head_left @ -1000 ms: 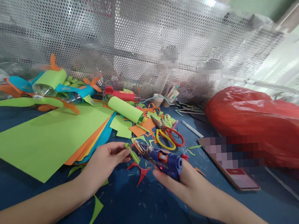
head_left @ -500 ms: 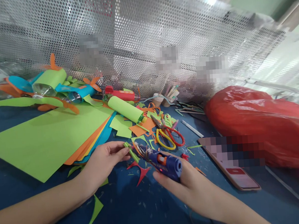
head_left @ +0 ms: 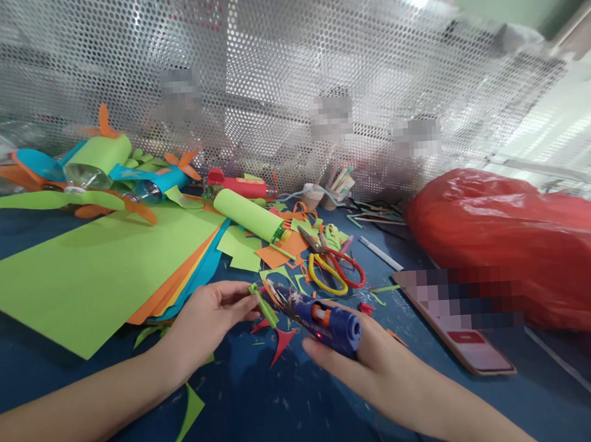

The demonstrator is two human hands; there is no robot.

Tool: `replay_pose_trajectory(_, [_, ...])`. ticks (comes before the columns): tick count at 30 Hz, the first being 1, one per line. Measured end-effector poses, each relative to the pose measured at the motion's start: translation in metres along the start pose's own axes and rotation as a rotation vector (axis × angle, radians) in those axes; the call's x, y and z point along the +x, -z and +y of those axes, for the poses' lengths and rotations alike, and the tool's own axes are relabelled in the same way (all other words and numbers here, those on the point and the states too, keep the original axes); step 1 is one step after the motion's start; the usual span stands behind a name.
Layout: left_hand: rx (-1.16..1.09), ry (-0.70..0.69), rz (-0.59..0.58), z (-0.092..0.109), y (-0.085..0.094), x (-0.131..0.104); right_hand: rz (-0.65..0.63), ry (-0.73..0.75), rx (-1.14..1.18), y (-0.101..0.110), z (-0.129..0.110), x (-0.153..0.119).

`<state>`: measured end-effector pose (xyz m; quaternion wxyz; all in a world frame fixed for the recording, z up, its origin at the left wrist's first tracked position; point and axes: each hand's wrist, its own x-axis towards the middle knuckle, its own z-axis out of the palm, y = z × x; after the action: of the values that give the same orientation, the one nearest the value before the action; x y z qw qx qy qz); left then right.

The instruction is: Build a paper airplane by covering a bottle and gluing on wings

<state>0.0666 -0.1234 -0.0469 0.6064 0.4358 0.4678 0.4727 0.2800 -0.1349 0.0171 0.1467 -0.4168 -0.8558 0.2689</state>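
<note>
My left hand (head_left: pixel 214 316) pinches a small green paper strip (head_left: pixel 265 307) between thumb and fingers, above the blue table. Wrapped round a blue glue gun (head_left: pixel 332 322) is my right hand (head_left: pixel 369 360); a small red light shows on the gun's side. The gun's nozzle end points left and lies right beside the green strip; whether they touch I cannot tell. A red paper scrap (head_left: pixel 283 345) lies on the table just below. Scissors (head_left: pixel 336 268) with yellow and red handles rest behind the gun.
Stacked green, orange and blue paper (head_left: pixel 102 259) lies at the left, with paper-covered bottle models (head_left: pixel 104 156) behind. A green paper-covered bottle (head_left: pixel 248 214) lies at centre. A phone (head_left: pixel 457 331) and a large red bag (head_left: pixel 517 241) are at the right. Perforated metal (head_left: pixel 276 62) stands behind.
The green strip and the fingertips of my left hand have shifted slightly to the right, and the strip has tilted a little steeper. My right hand and the glue gun have barely moved.
</note>
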Motion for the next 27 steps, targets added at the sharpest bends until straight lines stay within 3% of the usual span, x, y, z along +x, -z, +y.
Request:
replay_pose_trajectory(7, [0.009,-0.027,0.0,-0.004,0.0035,0.0015,-0.001,-0.008,0.001,0.0003,0.0005,-0.0007])
replay_pose_trajectory(27, [-0.148,-0.04,0.25,0.0033,0.0054,0.0007,-0.011,-0.023,-0.053,0.0049,0.004,-0.0017])
